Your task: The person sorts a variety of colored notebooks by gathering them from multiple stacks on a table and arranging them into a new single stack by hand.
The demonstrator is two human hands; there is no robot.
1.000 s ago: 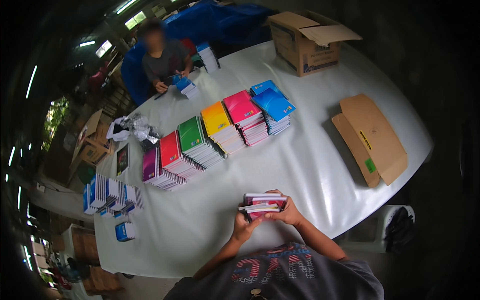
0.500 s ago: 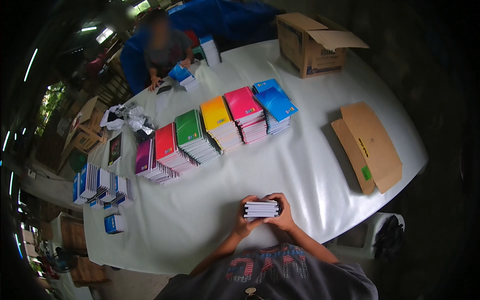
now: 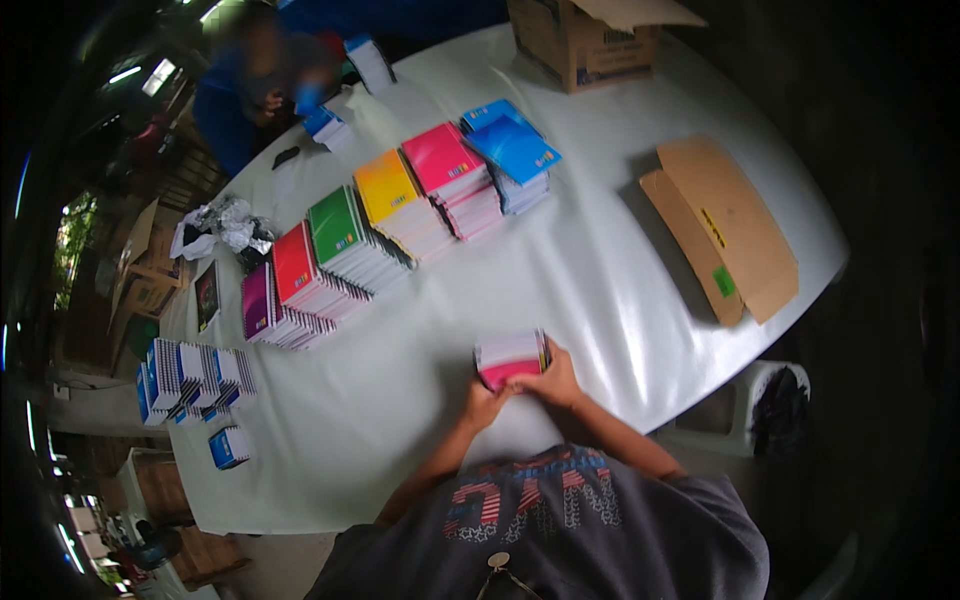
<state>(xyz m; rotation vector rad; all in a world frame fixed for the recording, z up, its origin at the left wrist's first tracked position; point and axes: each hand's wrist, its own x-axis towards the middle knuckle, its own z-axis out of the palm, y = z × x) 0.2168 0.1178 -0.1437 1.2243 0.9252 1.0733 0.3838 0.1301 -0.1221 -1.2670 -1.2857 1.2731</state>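
At 8 o'clock on the desk point(image 3: 590, 290), small blue notebooks point(image 3: 183, 375) in a cluster; from 9 to 12 o'clock, a row of coloured notebook stacks point(image 3: 388, 190), purple through red, green, yellow and pink to blue. Near 6 o'clock, left hand point(image 3: 483, 403) then right hand point(image 3: 556, 383), grip of both clamped on a pink-and-white notebook bundle point(image 3: 510, 352). Open carton point(image 3: 610, 60) at 1 o'clock, folded brown cardboard point(image 3: 735, 235) at 2 to 3 o'clock.

Held notebook bundle point(image 3: 510, 350): one. Row notebook stacks point(image 3: 385, 190), by colour: six. Cardboard boxes point(image 3: 612, 58): two. Folded cardboard point(image 3: 735, 230): one. Table point(image 3: 390, 400): one.
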